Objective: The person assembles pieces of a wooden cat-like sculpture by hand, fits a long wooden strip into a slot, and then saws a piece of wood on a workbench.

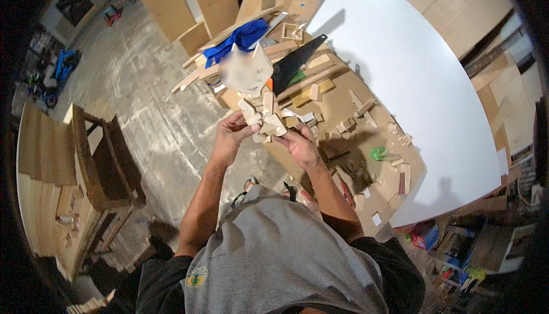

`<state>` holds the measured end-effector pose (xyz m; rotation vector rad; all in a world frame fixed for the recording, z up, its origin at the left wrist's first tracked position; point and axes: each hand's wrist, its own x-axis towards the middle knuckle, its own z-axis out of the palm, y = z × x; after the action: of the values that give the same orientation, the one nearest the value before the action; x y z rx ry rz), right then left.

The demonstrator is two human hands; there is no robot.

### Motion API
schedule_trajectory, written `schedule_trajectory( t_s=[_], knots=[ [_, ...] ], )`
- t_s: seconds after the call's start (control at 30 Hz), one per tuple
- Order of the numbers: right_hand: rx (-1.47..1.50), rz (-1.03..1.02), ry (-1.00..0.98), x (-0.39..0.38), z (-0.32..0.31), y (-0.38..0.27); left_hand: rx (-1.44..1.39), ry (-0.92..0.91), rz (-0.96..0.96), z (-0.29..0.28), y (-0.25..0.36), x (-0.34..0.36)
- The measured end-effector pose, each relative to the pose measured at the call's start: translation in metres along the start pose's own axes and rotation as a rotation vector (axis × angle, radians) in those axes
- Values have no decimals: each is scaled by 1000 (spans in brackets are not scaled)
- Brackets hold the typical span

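Observation:
My left hand (pixel 233 134) and my right hand (pixel 300 145) both grip an assembly of small pale wooden blocks (pixel 264 114) from either side, fingers closed on its lower part; some fingertips are hidden behind it. A pale angular wooden piece with small dark marks (pixel 257 74) tops the assembly, partly blurred. Just beyond it, a blue cloth (pixel 250 32) and a black-bladed saw (pixel 297 56) lie among wood strips on the cluttered workbench (pixel 337 102). Loose offcuts (pixel 366 105) and a small green object (pixel 378 153) lie to the right of my hands.
A large white board (pixel 417 102) runs along the bench's right side, with plywood sheets (pixel 469 11) behind it. A wooden structure (pixel 51 159) stands at left on the concrete floor (pixel 143 79). Plywood boxes (pixel 166 11) are at the back, and mixed items (pixel 469 245) at lower right.

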<state>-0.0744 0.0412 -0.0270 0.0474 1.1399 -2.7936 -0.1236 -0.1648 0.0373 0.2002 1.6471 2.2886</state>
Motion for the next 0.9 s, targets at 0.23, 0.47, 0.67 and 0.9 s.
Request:
schedule_trajectory(
  t_s=[0.23, 0.47, 0.67, 0.9],
  knots=[
    [258, 2, 80, -24, -16, -11, 46, -162, -24, 30, -6, 13],
    [266, 23, 189, -44, -23, -18, 197, -286, -46, 47, -6, 19],
    [266, 15, 209, -52, -18, -22, 90, -334, -37, 54, -17, 25],
    [310, -25, 248, -55, -15, -21, 100, -369, -59, 58, -15, 29]
  ],
)
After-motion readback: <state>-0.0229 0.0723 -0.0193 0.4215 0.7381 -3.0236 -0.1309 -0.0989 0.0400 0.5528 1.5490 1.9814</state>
